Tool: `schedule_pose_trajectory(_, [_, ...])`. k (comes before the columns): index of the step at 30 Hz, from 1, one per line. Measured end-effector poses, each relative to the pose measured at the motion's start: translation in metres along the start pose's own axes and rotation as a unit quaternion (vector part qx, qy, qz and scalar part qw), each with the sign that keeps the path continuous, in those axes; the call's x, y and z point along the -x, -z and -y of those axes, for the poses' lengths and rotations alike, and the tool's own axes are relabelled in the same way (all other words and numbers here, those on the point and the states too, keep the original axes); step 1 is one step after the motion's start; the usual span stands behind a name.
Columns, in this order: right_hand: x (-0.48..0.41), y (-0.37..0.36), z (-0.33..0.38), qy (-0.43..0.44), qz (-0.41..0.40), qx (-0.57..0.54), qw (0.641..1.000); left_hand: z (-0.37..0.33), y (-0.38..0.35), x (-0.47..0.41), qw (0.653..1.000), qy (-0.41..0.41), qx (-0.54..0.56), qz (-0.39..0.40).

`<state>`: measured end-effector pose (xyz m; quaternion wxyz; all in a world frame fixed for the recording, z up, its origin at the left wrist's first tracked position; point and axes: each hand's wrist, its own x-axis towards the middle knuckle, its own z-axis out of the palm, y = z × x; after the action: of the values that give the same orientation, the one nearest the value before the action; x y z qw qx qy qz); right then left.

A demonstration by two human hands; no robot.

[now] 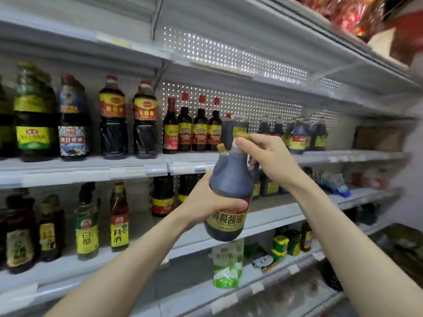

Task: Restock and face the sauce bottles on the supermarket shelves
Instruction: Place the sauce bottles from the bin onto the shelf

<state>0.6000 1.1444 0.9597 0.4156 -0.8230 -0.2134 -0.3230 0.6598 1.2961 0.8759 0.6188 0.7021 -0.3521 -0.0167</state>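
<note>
Head view, rounded dark plastic jug (229,179)

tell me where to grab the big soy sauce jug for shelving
Take the jug by the handle beside its neck, coming from the right, where the right hand is. The body is wide and tilted, so the left hand on its side probably steadies it.

The jug (230,184) is seen dark brown, its cap (242,135) gold, its label (225,221) gold with black characters under a red band. The grey back panel (240,58) is dotted in regular rows. A pouch (226,266) is printed green and white.
</note>
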Motion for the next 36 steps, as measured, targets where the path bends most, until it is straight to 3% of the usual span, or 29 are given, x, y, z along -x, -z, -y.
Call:
schedule_pose_trajectory(17, [0.018, 0.218, -0.130, -0.022, -0.014, -0.086, 0.996, -0.037, -0.209, -0.126, 0.999, -0.037, 0.004, -0.039])
schedule_pose_trajectory(30, [-0.020, 0.310, -0.271, -0.016, -0.079, -0.097, 0.992, 0.013, -0.301, -0.280, 0.999, -0.039, -0.010, 0.007])
schedule_pose_trajectory(36, [-0.074, 0.355, -0.353, -0.046, -0.082, -0.093, 0.991, 0.047, -0.341, -0.384, 0.999, -0.035, 0.011, -0.030])
